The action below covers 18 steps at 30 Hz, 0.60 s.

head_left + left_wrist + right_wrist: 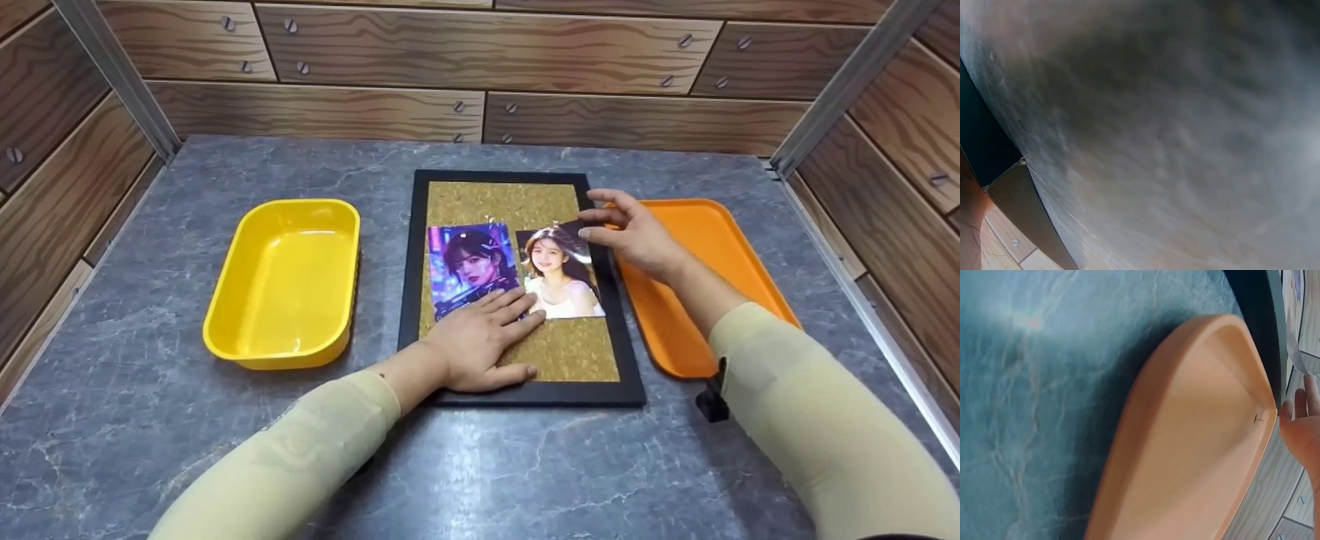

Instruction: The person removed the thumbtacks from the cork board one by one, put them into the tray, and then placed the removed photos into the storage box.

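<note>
Lying flat across prints (469,259), left fingers (516,308) show only in head view; whether right fingers (601,216) grip is unclear.

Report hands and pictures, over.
Left hand spread on rectangular black-framed cork board, partly blocking purple-blue portrait print. Right hand at upper right corner of white-dress portrait print; grip unclear.

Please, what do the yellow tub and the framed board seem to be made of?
Yellow tub: probably glossy plastic, judging by reflections inside. Board: looks like cork, from its speckled brown surface; its black frame appears smooth, perhaps painted wood or plastic.
</note>
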Motion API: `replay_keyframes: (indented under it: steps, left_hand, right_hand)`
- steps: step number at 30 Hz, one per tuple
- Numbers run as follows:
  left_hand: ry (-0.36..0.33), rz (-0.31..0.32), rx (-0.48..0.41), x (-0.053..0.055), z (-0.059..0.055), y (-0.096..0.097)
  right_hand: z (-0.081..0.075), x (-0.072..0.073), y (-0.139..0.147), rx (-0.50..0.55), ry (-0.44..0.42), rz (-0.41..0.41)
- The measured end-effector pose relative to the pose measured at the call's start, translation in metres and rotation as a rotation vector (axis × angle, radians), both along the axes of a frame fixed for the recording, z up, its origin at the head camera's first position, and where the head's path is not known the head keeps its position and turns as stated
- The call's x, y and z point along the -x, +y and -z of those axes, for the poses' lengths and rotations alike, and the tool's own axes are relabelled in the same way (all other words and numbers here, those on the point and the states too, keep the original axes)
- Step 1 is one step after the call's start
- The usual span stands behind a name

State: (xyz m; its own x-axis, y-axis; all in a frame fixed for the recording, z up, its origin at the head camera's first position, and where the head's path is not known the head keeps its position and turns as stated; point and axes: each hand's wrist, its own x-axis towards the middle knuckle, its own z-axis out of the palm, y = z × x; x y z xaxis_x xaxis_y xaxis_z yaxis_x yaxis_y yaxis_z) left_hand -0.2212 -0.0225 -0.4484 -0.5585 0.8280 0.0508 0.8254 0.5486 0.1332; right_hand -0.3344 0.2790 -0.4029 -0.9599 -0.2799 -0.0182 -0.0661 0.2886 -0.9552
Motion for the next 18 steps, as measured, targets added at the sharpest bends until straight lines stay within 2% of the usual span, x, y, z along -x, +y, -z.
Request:
replay_keyframes:
  steps: [4, 9, 18]
  left_hand:
    - [0.005, -0.002, 0.003, 0.0, 0.0, 0.0]
    - [0.008, -0.001, -0.001, -0.001, -0.001, -0.001]
    - [-0.004, 0.001, -0.006, -0.001, -0.001, 0.0]
  right_hand:
    - [-0.001, -0.002, -0.005, 0.069, 0.007, 0.012]
    - [-0.003, -0.007, -0.009, 0.028, 0.014, 0.039]
    - [0.0, -0.016, -0.009, 0.034, -0.055, 0.033]
